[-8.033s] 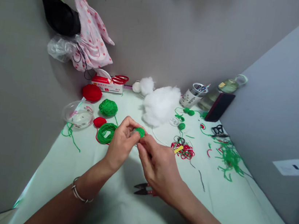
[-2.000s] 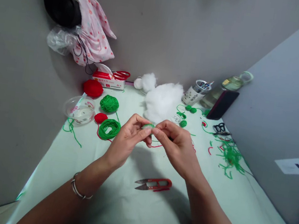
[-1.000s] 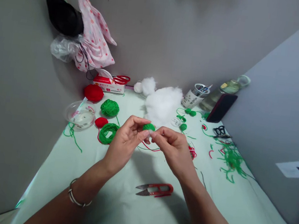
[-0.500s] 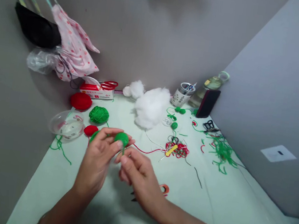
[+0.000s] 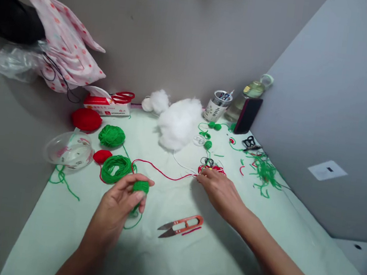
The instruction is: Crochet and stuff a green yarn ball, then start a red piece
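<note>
My left hand is closed around a small green crocheted piece, held upright between thumb and fingers, with a loose green strand hanging below it. My right hand reaches across to a tangle of red yarn, its fingers bent down and together there. A bit of yellow, the handle of a crochet hook, peeks out by those fingers; what the fingertips pinch is hidden. Between the hands and nearer me lie orange thread snips, with a short red strand beside them.
To the left are a green yarn coil, green ball, red balls and clear bowl. White stuffing sits at the back. A pen tin, phone, bottle and green scraps are at right.
My right hand has left the green piece and moved right and away to the red tangle. My left hand has lowered slightly with the piece. The snips and green coil are now uncovered.
</note>
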Action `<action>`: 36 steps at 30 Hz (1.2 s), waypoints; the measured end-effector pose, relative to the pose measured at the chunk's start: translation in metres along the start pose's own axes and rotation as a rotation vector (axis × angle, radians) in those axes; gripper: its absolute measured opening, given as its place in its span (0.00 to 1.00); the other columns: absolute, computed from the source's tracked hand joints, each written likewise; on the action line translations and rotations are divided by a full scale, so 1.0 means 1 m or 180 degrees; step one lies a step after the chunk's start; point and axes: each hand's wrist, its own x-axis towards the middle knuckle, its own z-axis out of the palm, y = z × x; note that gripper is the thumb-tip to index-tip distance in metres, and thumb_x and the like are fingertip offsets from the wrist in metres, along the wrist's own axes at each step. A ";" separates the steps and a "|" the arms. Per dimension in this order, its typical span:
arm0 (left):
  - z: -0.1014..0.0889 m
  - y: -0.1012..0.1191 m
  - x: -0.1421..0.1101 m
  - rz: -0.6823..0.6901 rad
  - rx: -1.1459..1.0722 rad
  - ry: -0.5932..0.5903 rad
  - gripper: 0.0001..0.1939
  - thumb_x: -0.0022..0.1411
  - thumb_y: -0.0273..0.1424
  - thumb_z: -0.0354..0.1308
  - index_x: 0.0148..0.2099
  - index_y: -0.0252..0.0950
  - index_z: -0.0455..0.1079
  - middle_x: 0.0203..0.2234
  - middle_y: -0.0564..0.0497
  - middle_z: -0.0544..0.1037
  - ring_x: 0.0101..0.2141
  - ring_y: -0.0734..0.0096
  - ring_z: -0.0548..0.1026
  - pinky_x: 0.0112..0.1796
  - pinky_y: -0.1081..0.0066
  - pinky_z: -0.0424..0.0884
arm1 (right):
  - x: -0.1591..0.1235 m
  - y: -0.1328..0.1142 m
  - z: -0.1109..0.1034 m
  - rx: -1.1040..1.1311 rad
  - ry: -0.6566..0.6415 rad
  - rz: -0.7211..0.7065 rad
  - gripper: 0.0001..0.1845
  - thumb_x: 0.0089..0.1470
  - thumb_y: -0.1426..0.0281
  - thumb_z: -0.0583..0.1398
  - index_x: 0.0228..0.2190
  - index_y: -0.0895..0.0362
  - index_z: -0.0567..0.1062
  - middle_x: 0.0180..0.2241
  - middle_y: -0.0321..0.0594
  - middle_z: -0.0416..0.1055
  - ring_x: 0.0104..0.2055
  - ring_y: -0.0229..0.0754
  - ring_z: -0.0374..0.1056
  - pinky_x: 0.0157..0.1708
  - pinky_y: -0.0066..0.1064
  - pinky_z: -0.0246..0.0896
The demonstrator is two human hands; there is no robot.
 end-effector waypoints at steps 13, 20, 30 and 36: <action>0.008 -0.018 -0.002 -0.0117 0.0245 -0.0046 0.14 0.57 0.34 0.69 0.42 0.34 0.72 0.31 0.50 0.81 0.23 0.74 0.74 0.28 0.70 0.74 | -0.001 0.000 -0.036 0.0218 0.1298 -0.0858 0.10 0.66 0.79 0.55 0.37 0.57 0.76 0.35 0.45 0.78 0.39 0.47 0.72 0.38 0.37 0.62; 0.010 -0.019 0.000 0.0093 0.0592 0.0149 0.10 0.56 0.30 0.66 0.41 0.35 0.73 0.24 0.57 0.75 0.21 0.75 0.72 0.26 0.73 0.71 | -0.007 -0.082 -0.050 0.5082 -0.0284 0.0629 0.09 0.67 0.62 0.60 0.40 0.54 0.76 0.19 0.28 0.66 0.18 0.33 0.59 0.19 0.27 0.53; 0.005 -0.026 0.004 0.0175 0.0500 0.0281 0.11 0.56 0.28 0.65 0.43 0.36 0.73 0.23 0.57 0.77 0.25 0.74 0.75 0.30 0.75 0.73 | 0.019 -0.114 -0.010 0.6800 -0.1315 0.1061 0.12 0.58 0.62 0.67 0.34 0.59 0.78 0.16 0.23 0.63 0.12 0.25 0.49 0.14 0.21 0.43; 0.001 -0.039 0.005 0.0313 0.0748 0.0461 0.12 0.56 0.27 0.67 0.44 0.37 0.75 0.29 0.54 0.81 0.32 0.71 0.80 0.39 0.71 0.76 | 0.020 -0.109 -0.004 0.7407 -0.1755 0.1187 0.09 0.58 0.66 0.67 0.34 0.60 0.79 0.20 0.25 0.64 0.12 0.22 0.43 0.11 0.18 0.40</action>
